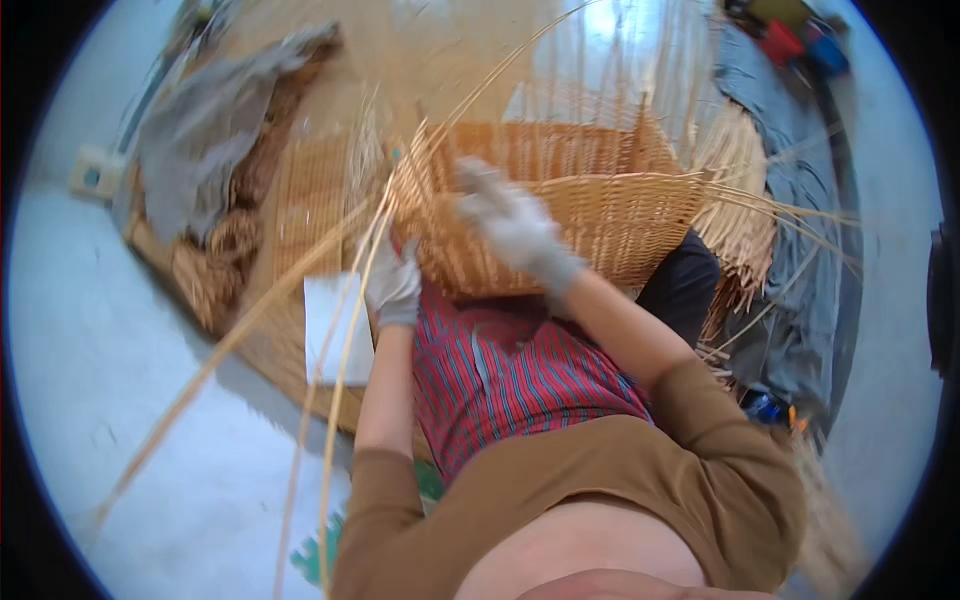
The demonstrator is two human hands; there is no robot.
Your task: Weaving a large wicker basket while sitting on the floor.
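Note:
A half-woven wicker basket [590, 225] rests on its side across my lap, its orange-brown wall bulging toward me. My left hand [394, 284], in a whitish work glove, is closed at the basket's left end, beside long loose strands [345, 330] that trail down to the lower left. Part of its fingers is hidden by these strands and the basket. Over the left half of the front wall is my right hand [508, 222], gloved too and smeared by motion. Its fingers point up and left toward the rim; whether they grip a strand cannot be made out.
Unwoven stakes [640, 70] rise from the far side. To the right lie a bundle of cut canes [735, 190] and blue-grey cloth [800, 300]. A grey cloth [205, 140] covers brown material at left. White paper [335, 330] lies near my left forearm.

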